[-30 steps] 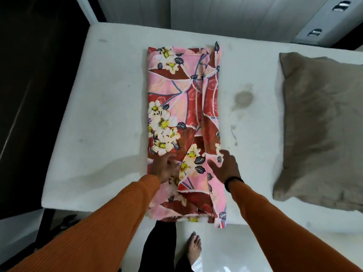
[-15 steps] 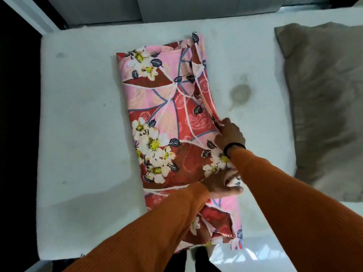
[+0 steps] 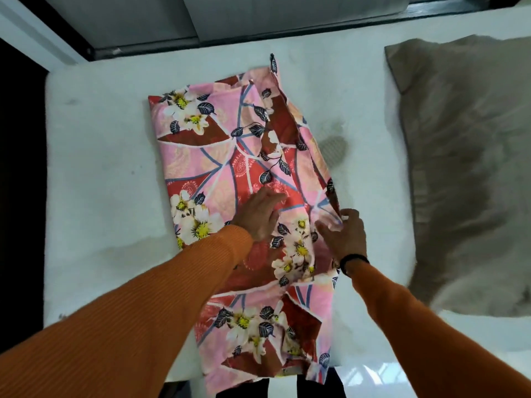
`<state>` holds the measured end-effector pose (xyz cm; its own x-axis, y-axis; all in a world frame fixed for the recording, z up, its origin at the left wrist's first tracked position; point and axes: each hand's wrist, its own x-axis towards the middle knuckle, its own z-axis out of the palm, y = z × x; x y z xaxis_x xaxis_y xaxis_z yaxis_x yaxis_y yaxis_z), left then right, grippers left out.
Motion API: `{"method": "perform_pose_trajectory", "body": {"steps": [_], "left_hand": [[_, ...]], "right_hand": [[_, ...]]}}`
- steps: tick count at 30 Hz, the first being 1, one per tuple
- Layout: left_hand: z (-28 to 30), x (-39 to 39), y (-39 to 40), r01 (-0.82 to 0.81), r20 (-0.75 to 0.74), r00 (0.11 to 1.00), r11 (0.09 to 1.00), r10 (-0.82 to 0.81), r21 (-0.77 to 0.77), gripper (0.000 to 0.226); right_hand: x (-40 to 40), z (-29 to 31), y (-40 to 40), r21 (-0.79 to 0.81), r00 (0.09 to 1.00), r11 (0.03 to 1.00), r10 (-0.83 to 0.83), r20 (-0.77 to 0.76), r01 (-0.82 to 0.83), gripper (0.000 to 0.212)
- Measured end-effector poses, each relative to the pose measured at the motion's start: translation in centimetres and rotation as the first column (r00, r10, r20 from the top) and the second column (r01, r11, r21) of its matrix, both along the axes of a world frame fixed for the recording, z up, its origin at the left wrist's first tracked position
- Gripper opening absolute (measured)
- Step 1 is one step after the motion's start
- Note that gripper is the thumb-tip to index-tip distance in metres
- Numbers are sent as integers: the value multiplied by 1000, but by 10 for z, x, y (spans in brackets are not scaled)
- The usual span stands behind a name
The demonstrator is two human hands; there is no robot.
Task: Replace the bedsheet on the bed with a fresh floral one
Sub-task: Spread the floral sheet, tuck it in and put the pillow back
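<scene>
A folded floral bedsheet (image 3: 224,156), pink and red with white flowers, lies lengthwise across the bare white mattress (image 3: 97,179); its near end hangs over the front edge. My left hand (image 3: 260,214) lies flat on the middle of the sheet, fingers spread. At the sheet's right edge my right hand (image 3: 344,235) pinches a fold of the fabric between thumb and fingers. Both arms wear orange sleeves, and a dark band circles the right wrist.
A grey-brown pillow (image 3: 465,168) lies on the right part of the mattress. A dark stain (image 3: 333,147) marks the mattress just right of the sheet. A dark gap and a wall run along the far edge, dark floor lies to the left.
My left hand has moved from the sheet's right edge to its middle and now lies flat. My right hand has dropped lower along the right edge. The camera has come closer.
</scene>
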<state>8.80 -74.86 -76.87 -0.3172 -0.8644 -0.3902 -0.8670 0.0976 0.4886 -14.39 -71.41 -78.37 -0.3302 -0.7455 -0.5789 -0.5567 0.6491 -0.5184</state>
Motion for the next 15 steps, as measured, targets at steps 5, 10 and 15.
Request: {"method": "perform_pose_trajectory", "body": {"steps": [5,10,15], "left_hand": [[-6,-28,-59,203,237,955,975,-178,-86,52],[-10,-28,-143,541,528,688,837,-497,82,110],[17,-22,-230,727,639,399,651,-658,217,164]], "right_hand": [[17,10,39,95,990,988,-131,57,125,67],[17,16,76,367,977,918,-195,90,149,104],[20,24,104,436,987,900,-81,141,12,123]]}}
